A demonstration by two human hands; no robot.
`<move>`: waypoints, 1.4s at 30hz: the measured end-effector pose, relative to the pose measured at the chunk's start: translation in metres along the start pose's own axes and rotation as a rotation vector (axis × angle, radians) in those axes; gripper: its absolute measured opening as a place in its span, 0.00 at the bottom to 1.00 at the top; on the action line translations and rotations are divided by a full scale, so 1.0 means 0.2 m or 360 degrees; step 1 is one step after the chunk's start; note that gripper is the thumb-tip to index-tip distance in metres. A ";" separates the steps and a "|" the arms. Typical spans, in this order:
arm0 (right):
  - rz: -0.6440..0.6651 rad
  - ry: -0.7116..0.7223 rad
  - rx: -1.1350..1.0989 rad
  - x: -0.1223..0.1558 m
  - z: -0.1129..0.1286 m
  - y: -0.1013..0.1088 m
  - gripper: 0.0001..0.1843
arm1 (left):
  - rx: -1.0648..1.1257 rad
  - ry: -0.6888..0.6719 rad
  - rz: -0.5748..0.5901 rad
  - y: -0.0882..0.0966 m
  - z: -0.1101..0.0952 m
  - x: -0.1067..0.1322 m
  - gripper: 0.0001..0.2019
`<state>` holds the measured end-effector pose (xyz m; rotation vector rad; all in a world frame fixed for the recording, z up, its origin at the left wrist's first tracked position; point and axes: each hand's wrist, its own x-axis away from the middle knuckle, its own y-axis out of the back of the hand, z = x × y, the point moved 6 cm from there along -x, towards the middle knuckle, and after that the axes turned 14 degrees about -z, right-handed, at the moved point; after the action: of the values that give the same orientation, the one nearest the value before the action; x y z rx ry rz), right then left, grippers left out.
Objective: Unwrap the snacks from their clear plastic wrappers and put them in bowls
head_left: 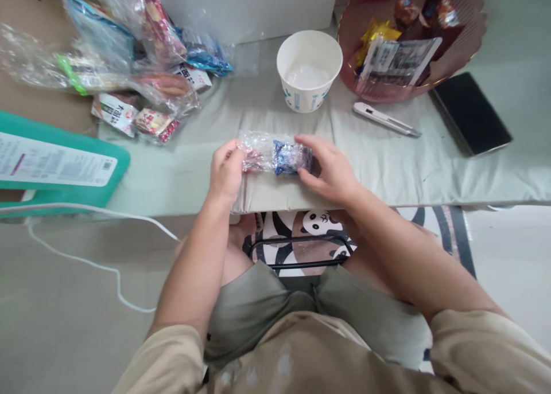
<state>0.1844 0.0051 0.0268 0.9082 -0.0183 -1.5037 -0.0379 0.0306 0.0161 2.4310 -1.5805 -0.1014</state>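
Close to the table's front edge, my left hand point(227, 167) pinches the end of a clear plastic bag point(259, 147) with something reddish inside or behind it. To the right, my right hand point(329, 167) curls its thumb and fingers round a blue-wrapped snack packet point(286, 157). The packet lies against the bag's right part; whether it is inside the bag I cannot tell. Behind my hands stands a white paper cup point(309, 73) with something clear or pale inside. A white utility knife point(386, 120) lies to the right of the cup.
Several snack packets and clear bags point(163, 90) are heaped at the back left. A pink ribbed bowl point(467, 44) holds wrapped snacks at the back right, with a black phone point(471, 113) beside it. A green board-like object point(116, 159) and a white cable point(129, 213) are on the left.
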 end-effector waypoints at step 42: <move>0.0015 0.0335 0.0383 0.05 0.16 0.14 0.11 | -0.0817 -0.1691 0.0195 0.12 -0.29 0.29 0.07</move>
<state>0.1919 -0.0249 0.0591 1.2550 -0.0509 -1.4095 -0.0249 -0.0214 0.0811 1.8858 -1.6875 -1.7525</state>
